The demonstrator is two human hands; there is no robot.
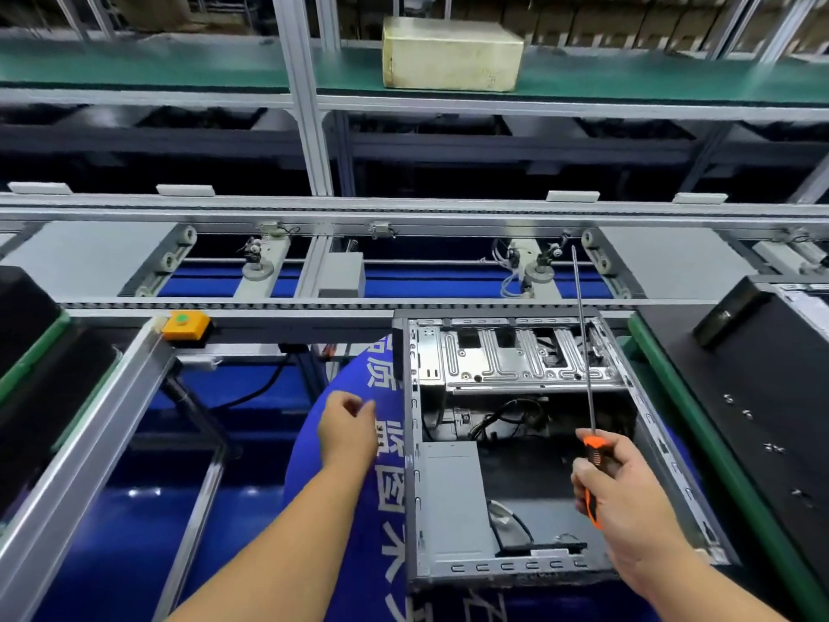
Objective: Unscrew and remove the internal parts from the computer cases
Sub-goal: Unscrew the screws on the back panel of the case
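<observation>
Open computer case [516, 446] lies on its side on the worktop, centre-right. Right hand [628, 496] over the case's near right part, gripping an orange-black screwdriver [591, 469], long shaft pointing up and away. Left hand [347, 426] just left of the case, fingers loosely curled, holding nothing.

An open grey metal computer case [516, 442] lies on its side, its top open for a hand to enter. Inside, a ribbed silver drive cage [516, 356] fills the far end, a grey power supply box [453, 500] the left side, with tangled black cables [507, 419] between. The dark floor at right centre is bare. A long-shafted orange-and-black screwdriver [587, 374] stands over the right side.
</observation>
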